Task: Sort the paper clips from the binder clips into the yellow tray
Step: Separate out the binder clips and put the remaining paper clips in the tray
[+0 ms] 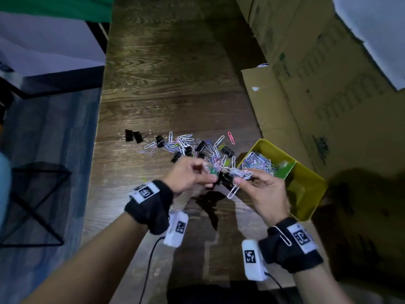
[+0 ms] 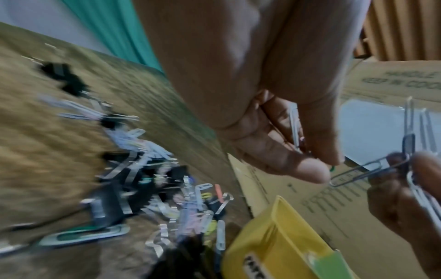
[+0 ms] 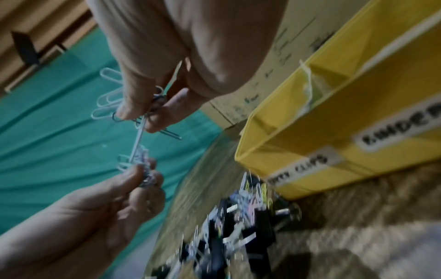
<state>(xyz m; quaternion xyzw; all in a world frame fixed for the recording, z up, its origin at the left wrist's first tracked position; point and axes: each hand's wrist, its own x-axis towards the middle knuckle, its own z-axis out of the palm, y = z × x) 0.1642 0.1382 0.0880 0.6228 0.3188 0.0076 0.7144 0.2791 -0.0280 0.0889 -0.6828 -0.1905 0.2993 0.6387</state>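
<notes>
Left hand (image 1: 189, 174): grip pinched on a few paper clips. Right hand (image 1: 262, 187): grip pinched on a tangled bunch of paper clips (image 1: 238, 174), raised above counter (image 1: 166, 84). Loose paper clips mixed with binder clips (image 1: 133, 135), centre. Yellow tray (image 1: 311, 189), right, near, holding paper clips.

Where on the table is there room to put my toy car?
The far wooden table, between the grey box and the cardboard boxes, looks bare. The middle is crowded with the clip pile; the yellow tray and both hands fill the right front.
</notes>
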